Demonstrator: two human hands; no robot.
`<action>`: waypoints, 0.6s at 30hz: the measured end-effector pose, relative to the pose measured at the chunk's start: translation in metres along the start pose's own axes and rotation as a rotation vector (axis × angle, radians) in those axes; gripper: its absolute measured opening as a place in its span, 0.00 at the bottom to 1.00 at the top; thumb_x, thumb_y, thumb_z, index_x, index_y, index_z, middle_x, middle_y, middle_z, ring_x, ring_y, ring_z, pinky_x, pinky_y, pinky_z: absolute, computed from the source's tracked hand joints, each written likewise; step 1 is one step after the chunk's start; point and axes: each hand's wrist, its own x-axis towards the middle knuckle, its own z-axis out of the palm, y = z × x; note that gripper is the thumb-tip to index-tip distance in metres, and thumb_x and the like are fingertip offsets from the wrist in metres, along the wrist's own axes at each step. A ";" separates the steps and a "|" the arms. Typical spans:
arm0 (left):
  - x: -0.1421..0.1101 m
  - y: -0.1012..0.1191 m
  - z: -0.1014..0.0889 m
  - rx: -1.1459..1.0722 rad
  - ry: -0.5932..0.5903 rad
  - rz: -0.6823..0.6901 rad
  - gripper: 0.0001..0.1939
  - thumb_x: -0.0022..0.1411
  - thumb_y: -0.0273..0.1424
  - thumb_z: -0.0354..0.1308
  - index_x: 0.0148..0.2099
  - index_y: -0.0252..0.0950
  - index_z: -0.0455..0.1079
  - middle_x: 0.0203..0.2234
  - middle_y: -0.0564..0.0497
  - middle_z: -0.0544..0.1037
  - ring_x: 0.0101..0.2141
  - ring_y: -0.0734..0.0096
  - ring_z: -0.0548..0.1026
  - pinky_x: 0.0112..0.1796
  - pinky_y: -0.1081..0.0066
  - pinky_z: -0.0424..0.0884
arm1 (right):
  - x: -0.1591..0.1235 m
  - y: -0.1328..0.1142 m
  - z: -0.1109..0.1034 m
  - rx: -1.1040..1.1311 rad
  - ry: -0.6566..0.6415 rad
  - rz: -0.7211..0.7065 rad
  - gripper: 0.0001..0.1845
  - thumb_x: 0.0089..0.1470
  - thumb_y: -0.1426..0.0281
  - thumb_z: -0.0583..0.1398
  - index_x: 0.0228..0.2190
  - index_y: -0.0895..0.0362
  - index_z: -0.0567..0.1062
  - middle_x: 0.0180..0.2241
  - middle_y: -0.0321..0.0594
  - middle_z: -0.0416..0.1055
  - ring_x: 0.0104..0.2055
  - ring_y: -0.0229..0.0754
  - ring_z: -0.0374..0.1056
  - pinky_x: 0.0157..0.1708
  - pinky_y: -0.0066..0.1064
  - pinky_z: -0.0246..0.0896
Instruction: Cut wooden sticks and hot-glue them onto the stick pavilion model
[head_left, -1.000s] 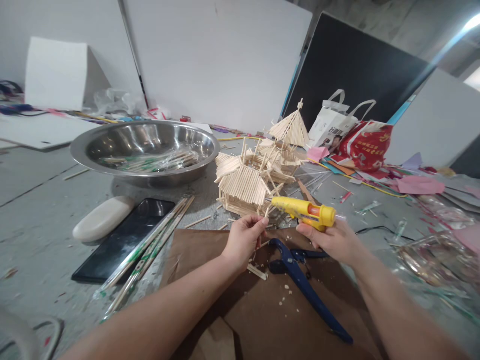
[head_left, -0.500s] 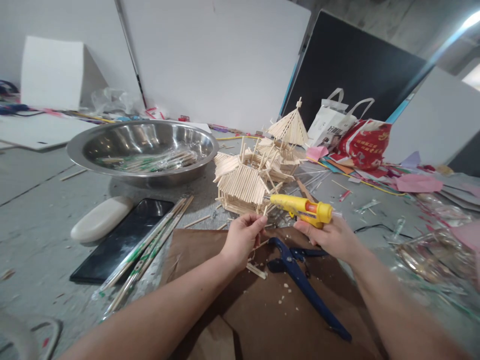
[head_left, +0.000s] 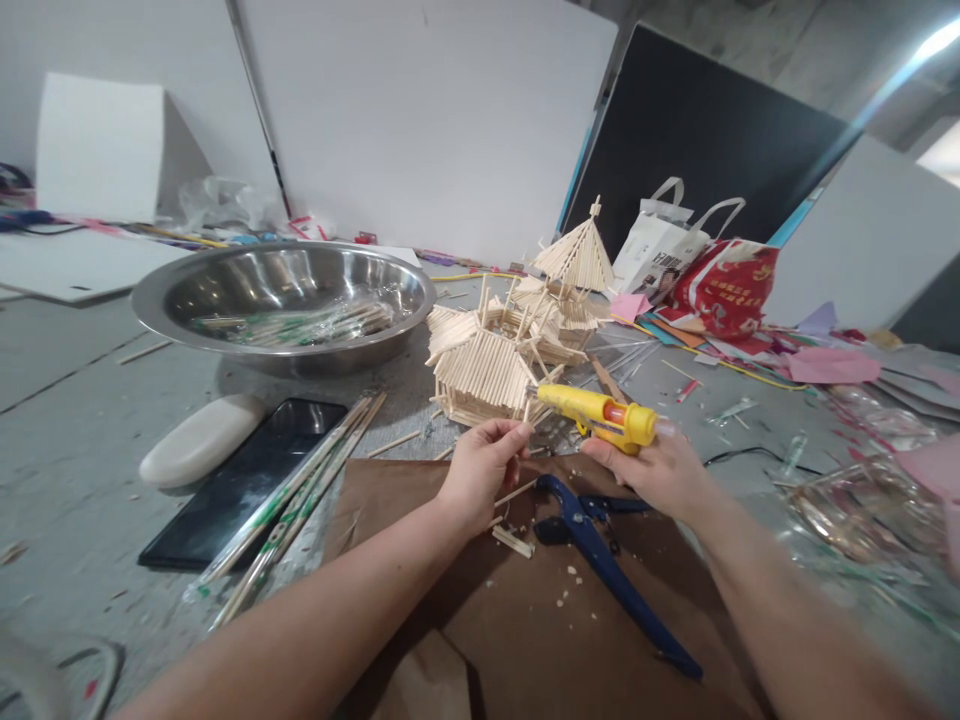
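Observation:
My right hand (head_left: 656, 465) is wrapped round a yellow hot glue gun (head_left: 596, 412), whose nozzle points left. Between the thumb and fingers of my left hand (head_left: 484, 465) a short wooden stick (head_left: 527, 408) stands up, its tip close to the nozzle. Whether stick and nozzle touch, I cannot tell. Just behind is a small house model (head_left: 484, 370) built of wooden sticks, with a sloped, many-sided roof. Below my hands, blue-handled cutters (head_left: 600, 560) lie on a brown sheet (head_left: 555, 640), beside a few cut stick pieces (head_left: 513, 542).
A steel basin (head_left: 281, 345) holding wrapped chopsticks stands at the back left. Nearer are a white oval object (head_left: 201, 440), a black phone (head_left: 240, 490) and packed chopsticks (head_left: 300, 500). Behind the model rises a pointed stick roof (head_left: 576, 257). Bags (head_left: 724, 290) and paper scraps (head_left: 829, 365) lie right.
Both hands have shifted slightly left and up, toward the model. The glue gun's nozzle stays near the upright stick, and the grips are the same.

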 end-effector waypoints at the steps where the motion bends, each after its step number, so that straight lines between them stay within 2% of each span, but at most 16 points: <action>1: 0.001 0.000 0.000 -0.012 -0.007 0.003 0.13 0.44 0.37 0.59 0.25 0.32 0.63 0.14 0.58 0.64 0.11 0.86 0.57 0.13 0.80 0.48 | 0.000 -0.001 0.000 0.006 0.005 0.004 0.17 0.46 0.56 0.53 0.25 0.56 0.71 0.20 0.37 0.70 0.25 0.39 0.66 0.26 0.29 0.59; 11: 0.006 0.006 0.002 -0.158 -0.056 -0.105 0.10 0.45 0.32 0.59 0.26 0.32 0.62 0.13 0.58 0.65 0.10 0.86 0.57 0.13 0.80 0.48 | -0.005 -0.003 -0.005 0.067 0.016 -0.002 0.16 0.48 0.57 0.52 0.25 0.55 0.72 0.12 0.33 0.64 0.19 0.38 0.64 0.19 0.27 0.58; 18: 0.009 0.012 0.002 -0.196 -0.089 -0.145 0.09 0.45 0.31 0.59 0.24 0.32 0.61 0.13 0.59 0.65 0.10 0.86 0.57 0.13 0.80 0.49 | -0.009 0.000 -0.002 0.057 0.035 -0.024 0.15 0.47 0.59 0.53 0.20 0.55 0.70 0.10 0.33 0.62 0.16 0.37 0.62 0.18 0.27 0.57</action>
